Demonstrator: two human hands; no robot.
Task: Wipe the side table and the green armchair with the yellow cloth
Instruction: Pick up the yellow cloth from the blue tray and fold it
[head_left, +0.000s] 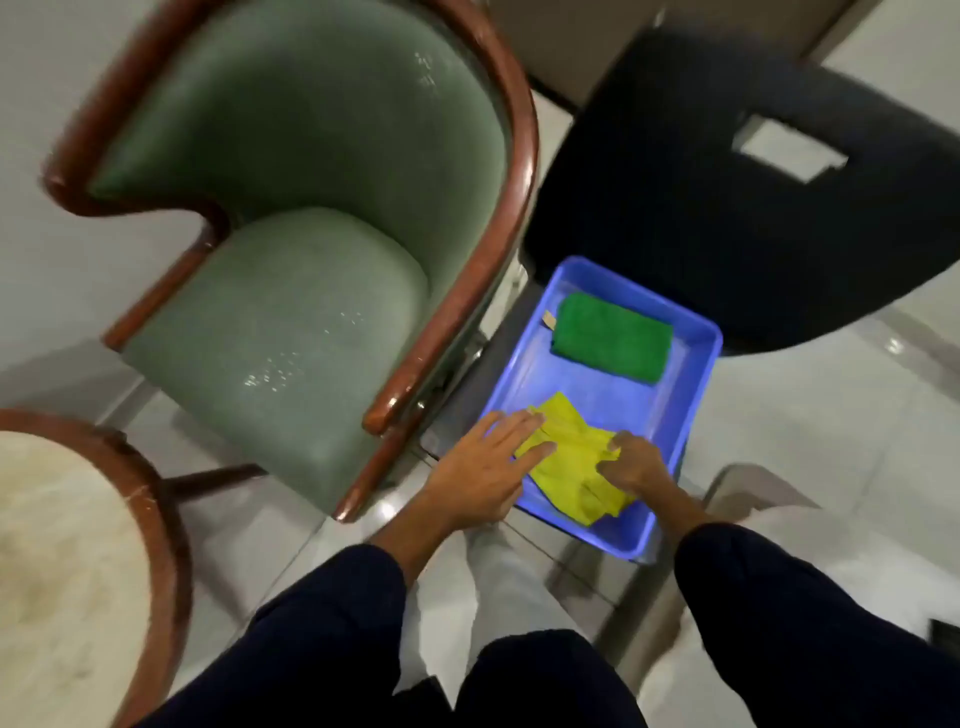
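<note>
The yellow cloth (569, 457) lies crumpled in the near end of a blue tray (691, 384) on the floor. My right hand (636, 465) pinches the cloth's right side with closed fingers. My left hand (491, 462) rests flat with fingers spread on the cloth's left edge and the tray rim. The green armchair (311, 270) with a brown wooden frame stands to the left of the tray. The round side table (62, 545), pale top with a wooden rim, shows at the lower left.
A folded green cloth (610, 338) lies in the far end of the tray. A black chair (727, 218) stands behind the tray at the right. The floor is pale glossy tile. My dark sleeves and legs fill the bottom.
</note>
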